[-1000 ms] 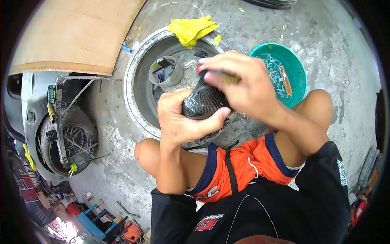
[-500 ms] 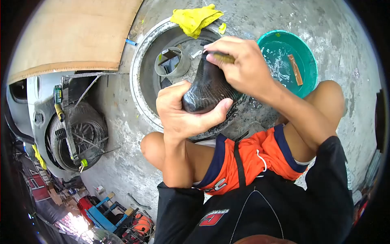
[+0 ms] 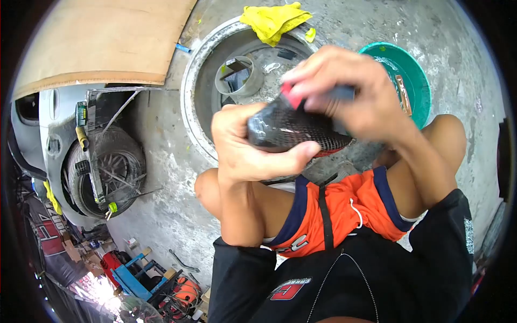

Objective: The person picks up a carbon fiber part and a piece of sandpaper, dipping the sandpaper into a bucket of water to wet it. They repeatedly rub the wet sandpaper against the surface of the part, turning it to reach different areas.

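My left hand [image 3: 242, 142] is wrapped around the rounded end of a glossy black carbon-fibre part [image 3: 291, 126], its thumb along the near side. A checked weave shows on the surface, and red shows at its far tip and lower edge. Over the part's far right side, my right hand [image 3: 371, 94] is closed and smeared by motion. Its fingers grip a dark flat piece [image 3: 344, 92] that looks like sandpaper. The part is held above a wide round grey tub [image 3: 195, 91], and its right side is partly hidden by my right hand.
A yellow cloth [image 3: 274, 21] hangs over the tub's rim. Inside the tub stands a small pail [image 3: 257, 83] with dark sheets. A green basin [image 3: 425, 102] holds water and a brown strip [image 3: 403, 94]. Car body and wheel [image 3: 110, 172] stand left; tools lie lower left.
The part has turned in my left hand so that red parts now show. My right hand has moved right and blurred, and the piece in it shows dark instead of yellowish. The whole view has shifted slightly.
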Tool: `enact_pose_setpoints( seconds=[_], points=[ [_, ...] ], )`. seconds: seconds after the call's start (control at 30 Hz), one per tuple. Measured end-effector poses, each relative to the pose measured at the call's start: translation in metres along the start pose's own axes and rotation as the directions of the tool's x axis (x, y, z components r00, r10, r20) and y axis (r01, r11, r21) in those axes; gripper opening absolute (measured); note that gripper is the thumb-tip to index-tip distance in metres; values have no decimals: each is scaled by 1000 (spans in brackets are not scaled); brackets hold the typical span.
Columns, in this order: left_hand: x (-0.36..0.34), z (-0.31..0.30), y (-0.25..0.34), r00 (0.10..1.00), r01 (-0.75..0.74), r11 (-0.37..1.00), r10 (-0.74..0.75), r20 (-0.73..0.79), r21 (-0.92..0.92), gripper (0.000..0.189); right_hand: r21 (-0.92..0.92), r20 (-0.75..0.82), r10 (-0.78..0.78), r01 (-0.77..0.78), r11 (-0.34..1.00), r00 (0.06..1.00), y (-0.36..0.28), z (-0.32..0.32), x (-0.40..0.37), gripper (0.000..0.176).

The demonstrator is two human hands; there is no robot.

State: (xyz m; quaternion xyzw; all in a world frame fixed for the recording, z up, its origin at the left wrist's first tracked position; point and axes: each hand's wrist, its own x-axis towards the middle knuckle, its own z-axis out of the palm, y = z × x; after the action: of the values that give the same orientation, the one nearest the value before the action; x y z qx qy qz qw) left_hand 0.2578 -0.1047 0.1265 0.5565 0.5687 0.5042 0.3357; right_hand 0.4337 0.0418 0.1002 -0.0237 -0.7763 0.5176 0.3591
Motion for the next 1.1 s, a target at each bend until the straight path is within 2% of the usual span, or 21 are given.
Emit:
enact_pose_setpoints(
  seconds=[0.07, 0.13, 0.2, 0.27, 0.33, 0.37, 0.4, 0.47, 0.5, 0.53, 0.6, 0.67, 0.7, 0.73, 0.8, 0.87, 0.93, 0.97, 1.0, 1.07, 1.1],
  points=[
    [2, 10, -3, 997, -58, 991, 52, -52, -117, 31, 36, -4, -172, 173, 984, 985, -12, 10, 8, 28],
    [1, 10, 8, 999, 15, 1000, -15, -37, -21, 31, 184, -12, -161, 160, 970, 987, 4, 7, 8, 26],
    [-1, 11, 11, 996, 65, 995, -69, -55, -71, 31, 172, -94, -7, 23, 985, 996, 31, 3, -5, 20],
    [-1, 10, 8, 989, 123, 984, -132, -60, -131, 31, 129, -77, 35, -25, 991, 996, 24, 3, 1, 19],
    [2, 11, -6, 999, -14, 994, 10, -38, -107, 30, 69, -10, -187, 187, 980, 982, 0, 10, 7, 19],
    [-1, 19, -10, 991, -36, 994, 22, -135, -101, 29, 65, 23, -288, 286, 956, 957, -15, 17, 14, 19],
    [3, 26, -12, 983, -39, 945, -22, -181, -323, 27, 29, 21, -291, 291, 956, 956, -16, 19, 13, 19],
    [4, 25, -6, 990, 39, 999, -39, -133, 3, 27, 177, -23, -180, 182, 967, 983, 7, 13, 8, 19],
    [0, 19, -1, 985, 133, 989, -140, -104, -65, 27, 171, -41, -126, 131, 976, 991, 15, 7, 3, 21],
    [0, 21, 6, 984, 118, 981, -136, -113, -156, 27, 201, -62, -28, 40, 979, 998, 22, 3, 1, 22],
    [-2, 18, 4, 991, 92, 990, -103, -91, -111, 26, 131, -115, -36, 51, 990, 993, 28, 3, -7, 20],
    [5, 22, -3, 997, -1, 991, -9, -73, -137, 26, 114, -47, -195, 199, 973, 980, 4, 9, 4, 26],
    [4, 24, -4, 997, 22, 993, -31, -75, -113, 26, 122, -13, -227, 226, 966, 974, -6, 11, 7, 27],
    [6, 30, 3, 991, 8, 993, -24, -132, -119, 26, 131, -21, -211, 212, 968, 977, -3, 12, 2, 27],
    [5, 32, -2, 990, 17, 999, -23, -138, -43, 26, 163, -3, -177, 175, 971, 984, 14, 5, -1, 26],
    [2, 24, -2, 993, 82, 996, -85, -81, -41, 25, 241, -49, -29, 40, 970, 998, 27, 4, -5, 22],
    [1, 25, -2, 990, 81, 991, -93, -110, -109, 25, 81, -56, -136, 140, 987, 989, 22, 3, -3, 21],
    [3, 28, -4, 989, 81, 988, -96, -109, -130, 25, 120, -21, -170, 171, 978, 985, 7, 7, 3, 20],
    [4, 27, -7, 995, -2, 998, -4, -98, -68, 24, 165, 14, -200, 195, 967, 980, -6, 13, 7, 20],
    [4, 32, 1, 989, 56, 998, -55, -137, 1, 24, 158, -17, -223, 223, 962, 975, -3, 16, 5, 19],
    [6, 31, 1, 991, 22, 1000, -20, -136, 13, 25, 173, -7, -196, 195, 965, 980, 5, 11, 3, 19]
  ],
)
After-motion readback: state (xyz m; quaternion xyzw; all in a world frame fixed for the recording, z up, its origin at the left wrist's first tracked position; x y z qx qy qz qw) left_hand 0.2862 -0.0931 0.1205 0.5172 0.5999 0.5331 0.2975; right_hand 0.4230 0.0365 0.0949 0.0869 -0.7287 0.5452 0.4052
